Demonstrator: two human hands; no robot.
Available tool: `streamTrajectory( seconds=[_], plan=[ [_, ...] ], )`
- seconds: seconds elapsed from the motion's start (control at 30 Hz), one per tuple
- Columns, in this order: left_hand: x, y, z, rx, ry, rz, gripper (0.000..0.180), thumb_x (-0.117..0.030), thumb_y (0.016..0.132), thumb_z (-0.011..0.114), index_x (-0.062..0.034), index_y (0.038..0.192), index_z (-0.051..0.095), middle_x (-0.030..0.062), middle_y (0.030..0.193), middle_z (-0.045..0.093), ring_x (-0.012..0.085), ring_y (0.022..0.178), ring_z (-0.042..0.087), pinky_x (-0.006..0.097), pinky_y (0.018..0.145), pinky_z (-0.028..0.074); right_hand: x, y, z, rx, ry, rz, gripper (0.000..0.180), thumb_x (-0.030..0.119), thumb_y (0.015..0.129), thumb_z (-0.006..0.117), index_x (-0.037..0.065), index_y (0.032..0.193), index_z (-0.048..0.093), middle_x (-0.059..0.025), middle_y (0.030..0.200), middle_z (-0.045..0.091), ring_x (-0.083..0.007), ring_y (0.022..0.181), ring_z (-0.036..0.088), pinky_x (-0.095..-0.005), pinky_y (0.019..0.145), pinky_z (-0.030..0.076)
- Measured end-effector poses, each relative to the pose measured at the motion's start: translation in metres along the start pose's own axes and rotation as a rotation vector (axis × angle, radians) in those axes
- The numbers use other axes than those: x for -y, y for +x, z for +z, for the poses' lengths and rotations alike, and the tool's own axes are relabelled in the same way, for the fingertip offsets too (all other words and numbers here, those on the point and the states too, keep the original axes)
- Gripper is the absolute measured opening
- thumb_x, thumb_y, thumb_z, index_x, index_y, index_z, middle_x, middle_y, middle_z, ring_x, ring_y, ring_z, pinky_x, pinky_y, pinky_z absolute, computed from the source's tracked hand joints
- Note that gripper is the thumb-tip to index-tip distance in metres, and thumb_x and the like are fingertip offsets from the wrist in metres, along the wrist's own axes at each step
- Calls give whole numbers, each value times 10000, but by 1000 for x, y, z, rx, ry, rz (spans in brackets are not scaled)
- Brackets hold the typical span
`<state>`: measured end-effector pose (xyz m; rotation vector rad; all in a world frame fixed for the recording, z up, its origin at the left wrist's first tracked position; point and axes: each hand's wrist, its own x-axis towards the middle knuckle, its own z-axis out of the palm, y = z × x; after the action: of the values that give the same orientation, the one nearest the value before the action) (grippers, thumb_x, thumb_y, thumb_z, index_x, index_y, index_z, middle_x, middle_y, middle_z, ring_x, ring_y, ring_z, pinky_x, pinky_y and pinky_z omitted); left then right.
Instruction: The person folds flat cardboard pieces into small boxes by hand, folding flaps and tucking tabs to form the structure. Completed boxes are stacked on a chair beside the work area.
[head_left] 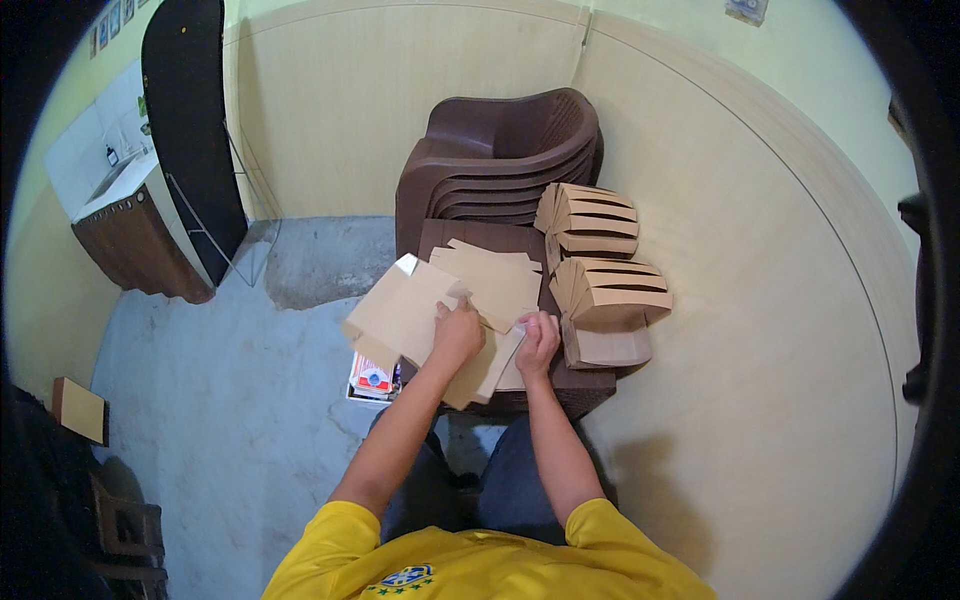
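A flat brown cardboard box blank lies at a slant in front of me, its left end reaching past the brown surface beneath. My left hand rests on top of it, with the index finger stretched forward over the cardboard. At the blank's right edge, my right hand has its fingers closed around a folded flap. More flat cardboard lies beneath and beyond, with notched edges. What the right fingertips do under the flap is hidden.
Folded cardboard boxes stand nested in two stacks on the right, a far stack and a near stack. Stacked brown plastic chairs rise behind. A small box with red-and-white packs sits low at the left. A black board leans by a sink counter.
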<state>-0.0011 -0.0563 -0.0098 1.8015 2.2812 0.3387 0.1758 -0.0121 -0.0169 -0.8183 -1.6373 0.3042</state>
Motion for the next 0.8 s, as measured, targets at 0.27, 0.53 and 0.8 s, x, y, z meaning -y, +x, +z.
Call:
streamTrajectory(
  seconds=[0.27, 0.53, 0.8],
  plan=[
    [-8, 37, -44, 146, 280, -114, 677, -480, 904, 710, -73, 1444, 674, 130, 1537, 611, 294, 1302, 663, 449, 1073, 510, -22, -5, -4, -95, 607, 460, 392, 361, 1035, 483, 37, 854, 608, -96, 919, 692, -174, 803, 590, -308, 722, 454],
    [16, 72, -6, -18, 586, -145, 409, -469, 1044, 600, -176, 1221, 823, 70, 1221, 782, 292, 1181, 729, 485, 852, 609, -6, 1, -14, 55, 265, 121, 312, 333, 894, 611, 27, 894, 673, -121, 1022, 741, -245, 1045, 630, -365, 967, 455],
    [51, 102, -28, -173, 366, -294, 450, -552, 1039, 617, -173, 1104, 849, 46, 1086, 824, 233, 1010, 804, 433, 746, 649, -20, 5, -17, 114, 785, 503, 381, 278, 858, 583, -39, 998, 741, -138, 1102, 754, -240, 1108, 642, -371, 1041, 439]
  ],
)
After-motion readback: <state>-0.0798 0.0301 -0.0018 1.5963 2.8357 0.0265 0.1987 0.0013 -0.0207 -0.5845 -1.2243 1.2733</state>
